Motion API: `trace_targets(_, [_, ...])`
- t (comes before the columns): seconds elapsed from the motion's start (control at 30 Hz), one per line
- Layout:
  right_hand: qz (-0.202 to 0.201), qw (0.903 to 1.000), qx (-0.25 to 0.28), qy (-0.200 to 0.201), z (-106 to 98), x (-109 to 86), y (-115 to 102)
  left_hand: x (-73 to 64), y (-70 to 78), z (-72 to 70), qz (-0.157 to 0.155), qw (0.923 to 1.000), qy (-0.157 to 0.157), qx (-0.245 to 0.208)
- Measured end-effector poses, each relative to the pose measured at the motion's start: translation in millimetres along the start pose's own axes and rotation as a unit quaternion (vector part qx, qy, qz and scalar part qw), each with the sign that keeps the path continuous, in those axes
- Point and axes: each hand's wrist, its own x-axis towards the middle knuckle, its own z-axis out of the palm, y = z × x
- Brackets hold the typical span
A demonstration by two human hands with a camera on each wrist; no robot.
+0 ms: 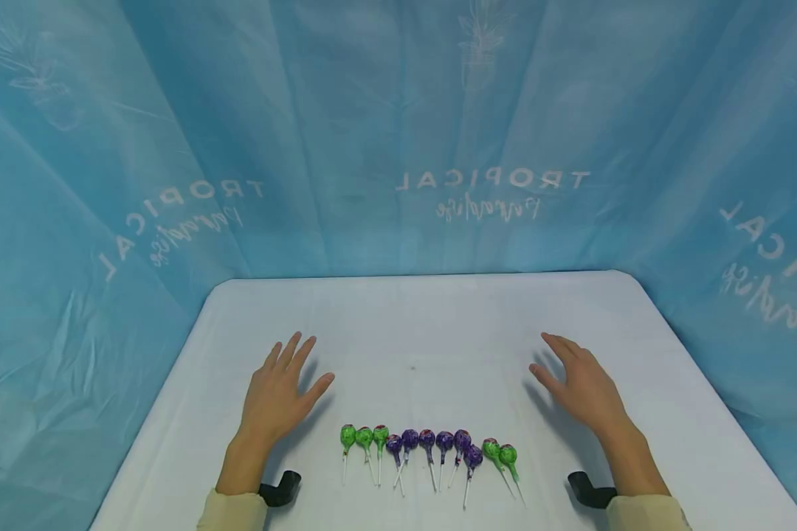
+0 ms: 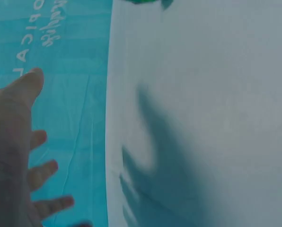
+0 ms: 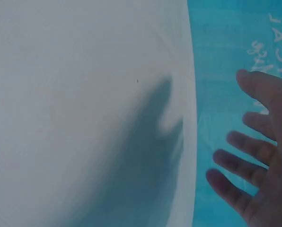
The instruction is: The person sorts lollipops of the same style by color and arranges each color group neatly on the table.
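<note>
A row of lollipops lies on the white table [image 1: 438, 324], sticks pointing toward the person. At the left end of the row are green-wrapped lollipops [image 1: 348, 436], three of them. Several purple-wrapped lollipops [image 1: 427, 439] fill the middle, a few with sticks crossing. Two more green lollipops [image 1: 508, 454] end the row on the right. My left hand [image 1: 277, 394] hovers over the table to the left of the row, fingers spread and holding nothing. On the other side, my right hand [image 1: 583, 387] is also raised above the surface, fingers extended, thumb apart, nothing in it.
Blue curtains [image 1: 345, 147] with mirrored white lettering hang behind the table and along both sides. A black wrist mount [image 1: 282, 490] sits at the left wrist, another black mount [image 1: 591, 491] at the right. Both hands cast shadows on the tabletop.
</note>
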Motion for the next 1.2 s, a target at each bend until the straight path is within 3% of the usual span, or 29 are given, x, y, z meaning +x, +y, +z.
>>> trace_targets(0.13, [0.008,0.9991,0.038,-0.016,-5,2.3,-7,-0.9,4.0,0.0,0.043,0.9982,0.031,-0.026])
trace_targets(0.27, [-0.001,0.9977,0.064,-0.022,-7,3.8,-13,-1.6,6.2,-0.4,0.067,0.9955,0.048,-0.048])
trace_targets(0.47, [-0.011,0.9948,0.085,-0.055,-7,-4.1,-17,-7.6,8.7,1.3,0.080,0.9938,0.039,-0.067])
trace_targets(0.8, [-0.025,0.9898,0.107,-0.092,-16,-12.3,-24,-4.5,30.0,-4.6,0.073,0.9883,-0.007,-0.134])
trace_targets(1.03, [-0.009,0.9805,0.133,-0.145,-11,-21.5,-24,-18.0,32.7,-8.0,0.065,0.9840,-0.069,-0.151])
trace_targets(1.2, [-0.015,0.9742,0.148,-0.170,-8,-28.4,-29,-27.2,31.0,-8.6,0.069,0.9751,-0.106,-0.182])
